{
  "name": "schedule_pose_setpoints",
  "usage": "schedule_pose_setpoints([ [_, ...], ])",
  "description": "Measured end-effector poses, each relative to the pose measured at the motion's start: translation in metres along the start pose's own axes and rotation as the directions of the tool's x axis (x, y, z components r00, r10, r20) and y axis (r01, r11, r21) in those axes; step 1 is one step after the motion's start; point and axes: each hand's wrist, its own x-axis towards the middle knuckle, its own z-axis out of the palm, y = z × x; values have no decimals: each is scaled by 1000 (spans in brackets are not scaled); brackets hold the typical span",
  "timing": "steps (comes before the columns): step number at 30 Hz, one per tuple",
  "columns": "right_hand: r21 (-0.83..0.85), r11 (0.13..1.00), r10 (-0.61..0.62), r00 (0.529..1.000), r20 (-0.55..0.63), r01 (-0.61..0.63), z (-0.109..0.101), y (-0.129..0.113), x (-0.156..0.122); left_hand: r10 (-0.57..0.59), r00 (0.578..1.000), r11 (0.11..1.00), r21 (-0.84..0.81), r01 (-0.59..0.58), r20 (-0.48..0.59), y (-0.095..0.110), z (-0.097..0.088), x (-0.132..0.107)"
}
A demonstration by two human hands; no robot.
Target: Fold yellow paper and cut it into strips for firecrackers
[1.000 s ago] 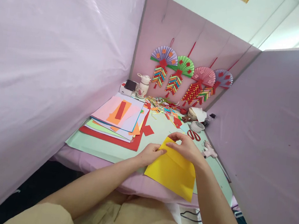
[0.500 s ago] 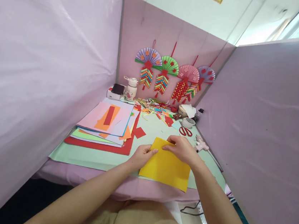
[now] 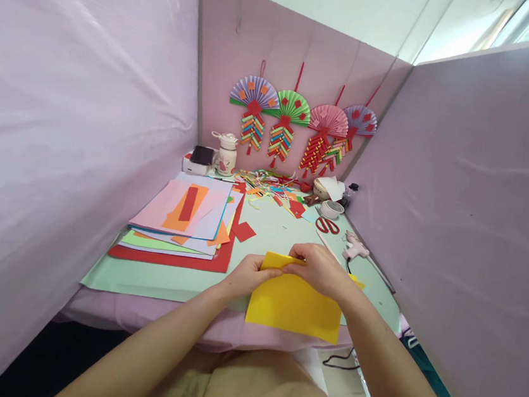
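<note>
A yellow sheet of paper (image 3: 294, 307) is held up at the table's front edge, its lower part hanging over that edge. My left hand (image 3: 249, 278) pinches its upper left, the thumb lying on the near face. Close beside it, my right hand (image 3: 318, 267) grips the top edge, its fingers partly behind the sheet. Along the top the paper looks folded over in a narrow strip. A bit of yellow also shows to the right of my right wrist; whether it belongs to the same sheet I cannot tell.
Stacked coloured paper (image 3: 148, 214) lies at left, near a loose red square (image 3: 244, 231). Red-handled scissors (image 3: 327, 225), a tape roll (image 3: 331, 209) and a glue gun (image 3: 355, 247) lie at right. Paper scraps (image 3: 275, 187) and a bottle (image 3: 226, 156) stand behind, below hanging paper fans (image 3: 292, 107).
My hands have come closer together along the top edge of the yellow paper, which now sits more level. The view has shifted slightly, and a white stick-like thing shows behind my right hand.
</note>
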Motion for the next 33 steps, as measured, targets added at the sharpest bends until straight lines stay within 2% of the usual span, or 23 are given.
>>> schedule_pose_setpoints([
  [2,4,1000,-23,1000,-14,23,1,-2,-1,-29,999,999,35,30,-32,-1,2,-1],
  [6,71,992,-99,994,-38,101,1,-6,-2,-5,997,995,101,12,-72,-5,5,-3],
  [20,130,989,-52,994,-99,65,7,-7,1,37,993,986,166,-18,-108,-10,6,-1],
  [33,162,980,-94,983,-158,120,10,-8,4,33,994,989,148,-17,-102,-8,8,-1],
])
